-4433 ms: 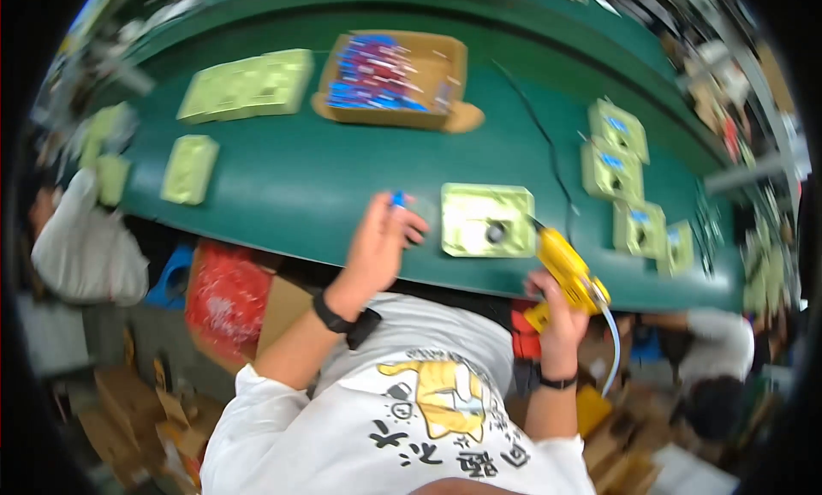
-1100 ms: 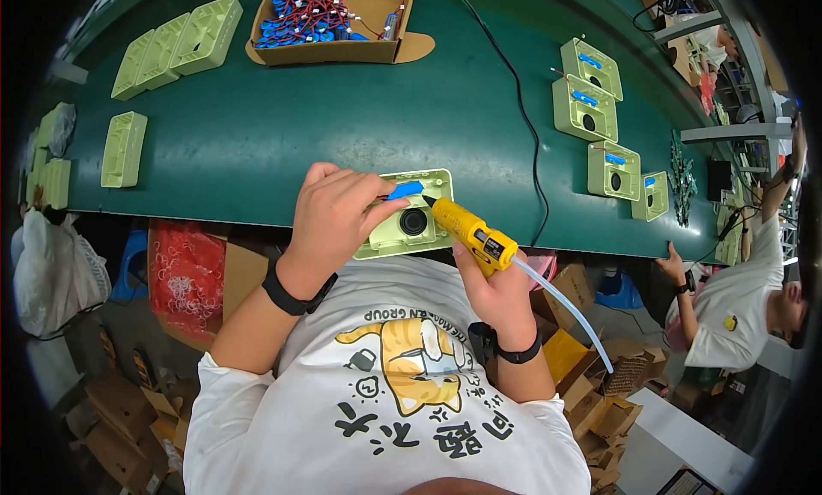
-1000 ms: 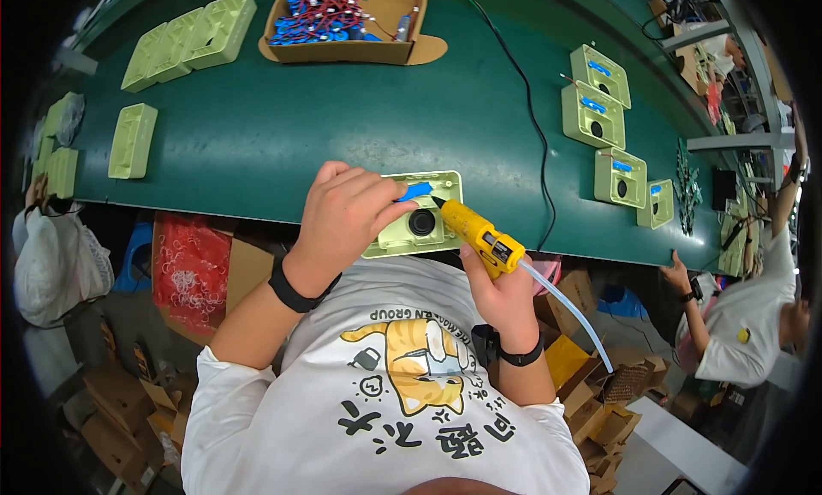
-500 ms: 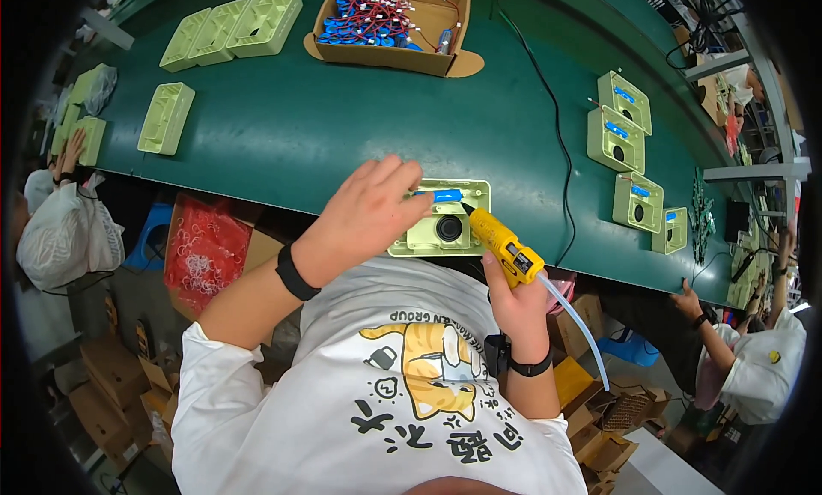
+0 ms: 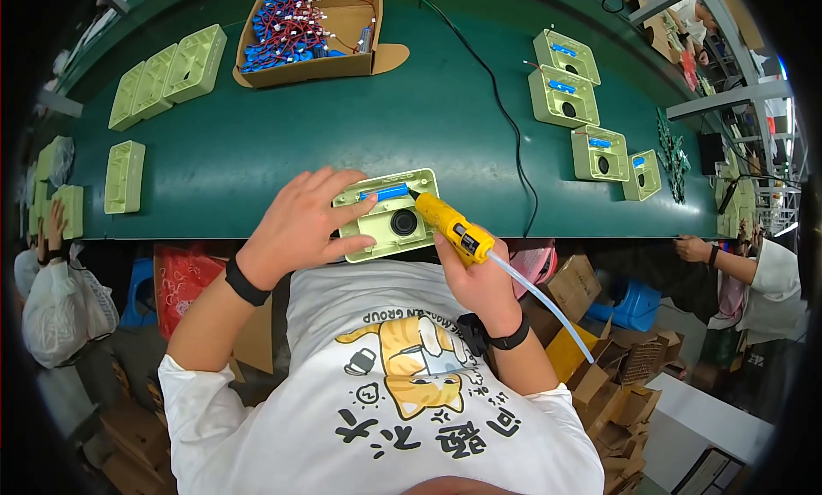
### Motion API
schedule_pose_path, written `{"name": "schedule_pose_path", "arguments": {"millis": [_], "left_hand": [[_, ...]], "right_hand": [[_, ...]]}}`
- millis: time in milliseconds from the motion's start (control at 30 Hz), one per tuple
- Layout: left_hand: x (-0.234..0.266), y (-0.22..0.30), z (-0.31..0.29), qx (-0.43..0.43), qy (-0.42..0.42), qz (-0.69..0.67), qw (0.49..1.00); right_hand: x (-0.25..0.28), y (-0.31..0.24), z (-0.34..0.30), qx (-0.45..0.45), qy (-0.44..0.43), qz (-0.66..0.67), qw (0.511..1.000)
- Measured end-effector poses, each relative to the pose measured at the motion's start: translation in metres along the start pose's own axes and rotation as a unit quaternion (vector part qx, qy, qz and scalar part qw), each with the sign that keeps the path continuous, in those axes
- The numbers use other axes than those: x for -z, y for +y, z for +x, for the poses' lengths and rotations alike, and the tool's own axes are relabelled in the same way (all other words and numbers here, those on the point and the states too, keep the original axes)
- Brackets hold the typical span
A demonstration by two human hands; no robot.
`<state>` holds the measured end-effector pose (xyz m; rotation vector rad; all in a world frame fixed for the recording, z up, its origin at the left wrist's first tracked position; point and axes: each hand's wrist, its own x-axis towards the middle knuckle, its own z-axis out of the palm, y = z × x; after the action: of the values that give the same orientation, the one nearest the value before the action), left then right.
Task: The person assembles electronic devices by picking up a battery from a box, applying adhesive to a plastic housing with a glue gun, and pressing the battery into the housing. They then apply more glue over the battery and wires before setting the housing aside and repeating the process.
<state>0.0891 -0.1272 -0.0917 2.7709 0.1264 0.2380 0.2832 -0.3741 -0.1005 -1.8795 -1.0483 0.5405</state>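
Observation:
A pale green plastic case (image 5: 362, 249) lies open side up at the table's near edge, slightly turned. Inside it are a black round speaker (image 5: 403, 223) and, along the far wall, a blue cylindrical battery (image 5: 390, 192). My left hand (image 5: 300, 219) grips the case's left side, its index fingertip pressing on the battery's left end and its thumb along the near-left part. In my right hand (image 5: 481, 283) is a yellow hot glue gun (image 5: 449, 224), with a long translucent glue stick (image 5: 548, 309) trailing from its back. The gun's dark nozzle meets the battery's right end.
A cardboard box (image 5: 342, 65) of blue batteries with red wires stands at the back. Empty green cases (image 5: 125, 178) sit at left; cases with batteries (image 5: 565, 101) stand at right. A black cable (image 5: 505, 110) crosses the table. Other people's hands (image 5: 690, 248) show at both sides.
The view has shifted, and the case now sits more tilted. My left fingers have gone from pinching the battery's end to spreading over the case. The nozzle stays at the battery's right end.

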Motion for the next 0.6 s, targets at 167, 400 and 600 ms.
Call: {"name": "schedule_pose_path", "arguments": {"millis": [167,400,600], "left_hand": [[-0.007,0.016,-0.011,0.039,0.061,-0.036,0.997],[-0.026,0.013,-0.020,0.063,0.119,-0.060,0.989],[-0.025,0.015,-0.019,0.075,0.119,-0.069,0.988]], "right_hand": [[0.001,-0.003,-0.001,0.002,0.001,-0.051,0.999],[0.004,-0.005,-0.001,-0.003,-0.014,-0.046,0.999],[0.008,-0.016,0.002,-0.044,-0.031,-0.056,0.997]]}}
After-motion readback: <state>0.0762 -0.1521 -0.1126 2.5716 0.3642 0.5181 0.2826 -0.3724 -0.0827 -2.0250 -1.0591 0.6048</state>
